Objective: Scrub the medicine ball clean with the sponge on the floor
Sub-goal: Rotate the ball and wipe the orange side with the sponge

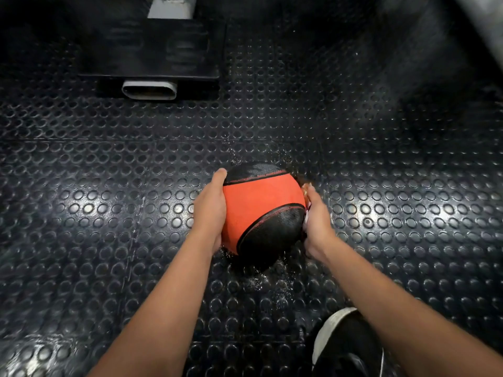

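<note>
The medicine ball (261, 210), orange with black panels, sits on the studded black rubber floor (109, 213), flanked by both hands. The left hand (211, 210) lies flat against the ball's left side, fingers straight and reaching forward over the curve, palm pressed to the orange panel, forearm running straight back toward the body. The right hand (317, 221) is cupped against the ball's right side, fingers curled round a sponge (306, 190), of which only a pale edge shows between the fingers and the ball; the sponge is pressed to the ball's surface. The right wrist bends slightly inward.

Wet specks and sheen mark the floor just under and beyond the ball. Outward of each hand the mat lies open to both sides. Well beyond the fingertips stands a dark machine base (152, 50) with a grey oval tube end (149, 89) facing the ball. Behind the right wrist, near the forearm, is a black shoe (345, 346) with a white toe edge.
</note>
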`<state>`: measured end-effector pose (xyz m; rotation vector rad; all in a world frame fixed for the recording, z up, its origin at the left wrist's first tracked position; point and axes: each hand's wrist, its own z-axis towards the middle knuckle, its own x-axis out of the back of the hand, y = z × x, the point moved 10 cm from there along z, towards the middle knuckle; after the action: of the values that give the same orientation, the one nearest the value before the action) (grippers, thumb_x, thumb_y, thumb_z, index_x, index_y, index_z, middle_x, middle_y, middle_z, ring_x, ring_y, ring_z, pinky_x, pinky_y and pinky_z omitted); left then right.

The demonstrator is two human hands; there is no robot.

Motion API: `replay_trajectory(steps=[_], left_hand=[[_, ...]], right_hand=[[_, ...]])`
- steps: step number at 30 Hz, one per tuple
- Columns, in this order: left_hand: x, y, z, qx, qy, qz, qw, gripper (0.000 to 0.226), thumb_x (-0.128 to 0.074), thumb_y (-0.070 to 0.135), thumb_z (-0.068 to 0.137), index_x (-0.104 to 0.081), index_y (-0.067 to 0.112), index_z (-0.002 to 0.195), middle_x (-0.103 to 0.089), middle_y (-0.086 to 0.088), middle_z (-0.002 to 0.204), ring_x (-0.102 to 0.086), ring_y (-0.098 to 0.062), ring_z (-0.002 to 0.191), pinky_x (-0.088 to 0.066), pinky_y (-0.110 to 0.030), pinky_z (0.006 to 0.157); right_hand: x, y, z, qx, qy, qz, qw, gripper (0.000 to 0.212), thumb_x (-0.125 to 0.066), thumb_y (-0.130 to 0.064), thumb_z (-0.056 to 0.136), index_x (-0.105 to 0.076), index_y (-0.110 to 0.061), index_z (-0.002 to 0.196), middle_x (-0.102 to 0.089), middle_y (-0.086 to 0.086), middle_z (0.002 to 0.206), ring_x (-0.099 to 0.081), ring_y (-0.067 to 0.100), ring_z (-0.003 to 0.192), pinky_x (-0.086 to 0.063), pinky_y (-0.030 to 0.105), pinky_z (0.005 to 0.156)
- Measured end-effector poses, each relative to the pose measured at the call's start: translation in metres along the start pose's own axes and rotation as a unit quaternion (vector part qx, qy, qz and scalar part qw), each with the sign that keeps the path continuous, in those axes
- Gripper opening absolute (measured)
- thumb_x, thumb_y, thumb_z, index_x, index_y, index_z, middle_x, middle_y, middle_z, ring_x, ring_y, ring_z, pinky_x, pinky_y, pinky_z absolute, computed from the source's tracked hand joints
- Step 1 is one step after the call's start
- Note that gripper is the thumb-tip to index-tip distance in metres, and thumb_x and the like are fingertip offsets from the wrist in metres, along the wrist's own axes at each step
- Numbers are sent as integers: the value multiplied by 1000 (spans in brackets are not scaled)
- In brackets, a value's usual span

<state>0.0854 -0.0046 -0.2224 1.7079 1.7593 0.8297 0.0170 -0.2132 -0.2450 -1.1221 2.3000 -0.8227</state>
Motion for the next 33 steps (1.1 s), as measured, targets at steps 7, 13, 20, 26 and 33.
replay_trajectory(steps=[7, 13, 20, 26, 33], left_hand=[[0, 5, 0, 90, -72, 90, 989, 53, -45, 70, 96, -64, 22, 84, -70, -7, 73, -63, -25, 67, -48, -33, 69], [17, 0, -1, 19, -24, 122, 992, 84, -45, 95, 77, -75, 22, 107, -81, -4, 104, -72, -24, 100, -50, -42, 101], [13, 23, -48, -177, 122, 141, 966, 83, -38, 87, 81, -63, 33, 139, -66, 11, 137, -59, -15, 128, -43, -45, 115], [16, 23, -37, -159, 116, 107, 974, 69, -45, 83, 82, -72, 37, 125, -71, 17, 122, -63, -12, 119, -47, -42, 110], [33, 16, 0, -49, 67, 76, 994, 65, -54, 86, 72, -78, 36, 106, -77, 7, 113, -69, -25, 114, -49, -52, 110]], right_hand=[[-1, 12, -6, -61, 4, -37, 997, 62, -28, -50, 109, -57, -20, 63, -69, -1, 61, -66, 18, 71, -48, 28, 74], [19, 47, -26, -44, 57, -78, 994, 56, -30, -55, 109, -63, -19, 81, -66, -2, 68, -60, 20, 72, -45, 30, 69], [10, -4, -43, 222, 103, -87, 966, 43, -36, -63, 102, -59, -46, 134, -64, -18, 128, -58, 2, 119, -41, 31, 112], [1, 3, -16, 168, 49, 6, 985, 38, -35, -43, 112, -69, -27, 116, -78, -18, 102, -69, 2, 106, -52, 26, 102], [-16, 3, -9, 89, 27, 3, 996, 50, -45, -54, 106, -67, -22, 137, -75, -8, 124, -66, 13, 123, -46, 37, 112]])
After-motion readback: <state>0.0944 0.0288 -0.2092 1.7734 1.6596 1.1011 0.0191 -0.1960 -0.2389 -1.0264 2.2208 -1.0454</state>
